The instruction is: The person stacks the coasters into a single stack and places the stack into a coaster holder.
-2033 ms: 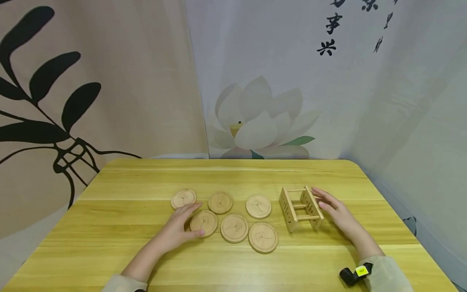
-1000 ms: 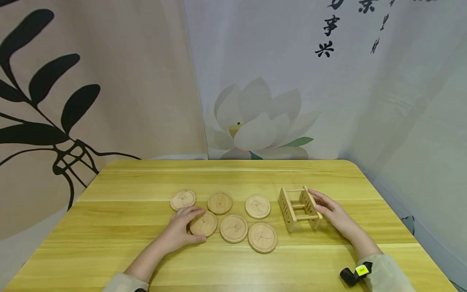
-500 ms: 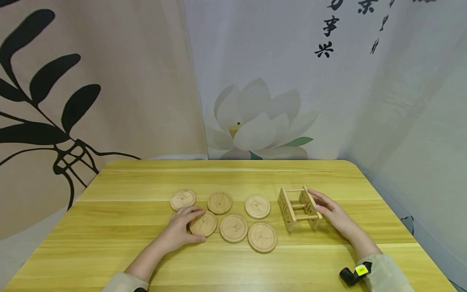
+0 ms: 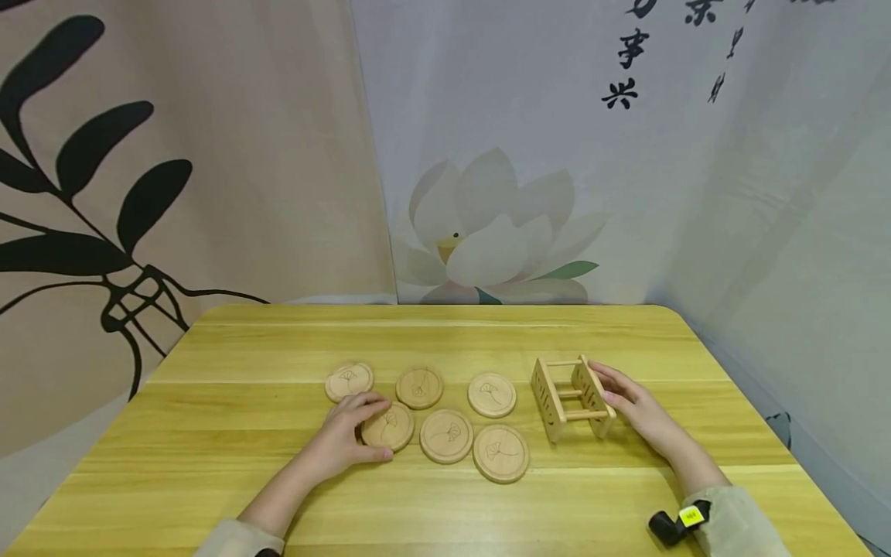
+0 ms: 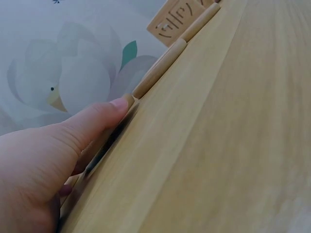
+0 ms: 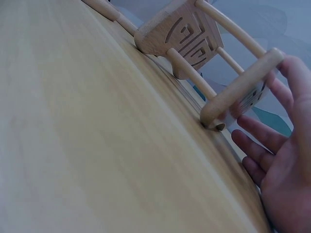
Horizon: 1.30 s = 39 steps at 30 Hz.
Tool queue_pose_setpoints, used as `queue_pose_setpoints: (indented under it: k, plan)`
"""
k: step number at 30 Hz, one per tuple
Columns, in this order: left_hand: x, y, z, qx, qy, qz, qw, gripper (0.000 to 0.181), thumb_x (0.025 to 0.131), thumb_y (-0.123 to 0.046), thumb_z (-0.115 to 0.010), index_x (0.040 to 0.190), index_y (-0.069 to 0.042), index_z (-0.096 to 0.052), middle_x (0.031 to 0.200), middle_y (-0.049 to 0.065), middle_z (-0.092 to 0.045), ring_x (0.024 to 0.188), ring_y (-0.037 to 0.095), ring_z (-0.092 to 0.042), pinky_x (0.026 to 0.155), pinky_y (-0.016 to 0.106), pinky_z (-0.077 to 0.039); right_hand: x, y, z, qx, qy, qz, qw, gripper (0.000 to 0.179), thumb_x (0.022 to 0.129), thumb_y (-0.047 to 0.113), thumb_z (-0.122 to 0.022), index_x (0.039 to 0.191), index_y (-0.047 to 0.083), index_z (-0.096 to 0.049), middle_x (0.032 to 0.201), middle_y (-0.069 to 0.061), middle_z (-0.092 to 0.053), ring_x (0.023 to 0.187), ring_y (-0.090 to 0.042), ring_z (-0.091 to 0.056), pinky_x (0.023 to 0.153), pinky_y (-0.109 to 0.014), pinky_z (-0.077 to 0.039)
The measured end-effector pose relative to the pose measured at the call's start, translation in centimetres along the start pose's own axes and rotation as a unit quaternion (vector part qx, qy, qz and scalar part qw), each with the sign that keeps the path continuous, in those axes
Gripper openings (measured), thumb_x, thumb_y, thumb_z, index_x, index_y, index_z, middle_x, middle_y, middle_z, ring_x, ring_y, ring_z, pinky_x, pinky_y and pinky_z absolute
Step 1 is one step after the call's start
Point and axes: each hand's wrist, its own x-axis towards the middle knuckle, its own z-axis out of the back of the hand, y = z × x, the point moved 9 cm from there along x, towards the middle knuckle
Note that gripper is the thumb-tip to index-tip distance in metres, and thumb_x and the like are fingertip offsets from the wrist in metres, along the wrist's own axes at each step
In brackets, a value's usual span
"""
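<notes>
In the head view my left hand (image 4: 343,433) holds a round wooden coaster (image 4: 393,425) by its edge, thumb at the near side and fingers at the far side. The coaster's leaf engraving faces up. The left wrist view shows the thumb (image 5: 104,112) on the rim, with a dark gap under the coaster. To the right stands a small wooden coaster rack (image 4: 550,398) with cut-out side panels joined by rods. My right hand (image 4: 636,402) touches the rack's right panel from outside; in the right wrist view its lower fingers (image 6: 260,133) are loosely bent.
More engraved coasters lie flat around the held one: a back-left coaster (image 4: 349,381), a back-middle coaster (image 4: 420,387), a back-right coaster (image 4: 492,394), and two in front, including the nearest one (image 4: 501,454). A printed curtain (image 4: 501,116) hangs behind the wooden table (image 4: 445,514).
Over the last two seconds my left fingers and thumb have come in around the coaster's edge. My right hand has shifted slightly left against the rack. Both are still since.
</notes>
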Motion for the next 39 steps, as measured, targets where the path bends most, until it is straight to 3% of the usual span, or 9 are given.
queue_pose_setpoints:
  k: [10,20,30,39]
  plan:
    - [0.0,-0.2,0.4,-0.033,-0.01,0.012,0.9993,0.08,0.069,-0.037,-0.086,0.135,-0.004,-0.054,0.138,0.01,-0.046,0.13,0.036,-0.032,0.099,0.066,-0.026,0.0,0.2,-0.1,0.004,0.001,0.0,1.0,0.048,0.104,0.013,-0.042,0.15,0.007,-0.03,0.142,-0.029,-0.037,0.117,0.007,-0.04,0.091,-0.016,-0.037]
    - [0.3,-0.9,0.7,-0.037,-0.034,0.008,0.9987,0.08,0.067,-0.035,-0.087,0.133,-0.003,-0.056,0.136,0.008,-0.048,0.127,0.031,-0.036,0.099,0.057,-0.033,-0.1,0.4,-0.1,0.02,0.005,0.002,0.9998,0.048,0.104,0.012,-0.042,0.15,0.006,-0.03,0.141,-0.03,-0.037,0.117,0.005,-0.043,0.091,-0.016,-0.037]
    - [0.5,-2.5,0.0,-0.047,-0.043,-0.015,0.9979,0.078,0.065,-0.032,-0.089,0.13,-0.003,-0.058,0.133,0.007,-0.05,0.125,0.03,-0.038,0.1,0.061,-0.03,-0.1,0.4,-0.1,0.014,0.004,0.004,0.9999,0.048,0.103,0.012,-0.042,0.15,0.007,-0.03,0.141,-0.029,-0.038,0.117,0.004,-0.043,0.091,-0.016,-0.038]
    - [0.8,-3.2,-1.1,-0.064,-0.032,-0.009,0.9974,0.078,0.064,-0.033,-0.089,0.13,-0.004,-0.058,0.135,0.005,-0.049,0.126,0.029,-0.037,0.1,0.059,-0.031,0.0,0.4,-0.1,0.014,0.004,0.002,0.9999,0.048,0.103,0.012,-0.042,0.15,0.007,-0.03,0.142,-0.029,-0.037,0.117,0.005,-0.042,0.091,-0.015,-0.037]
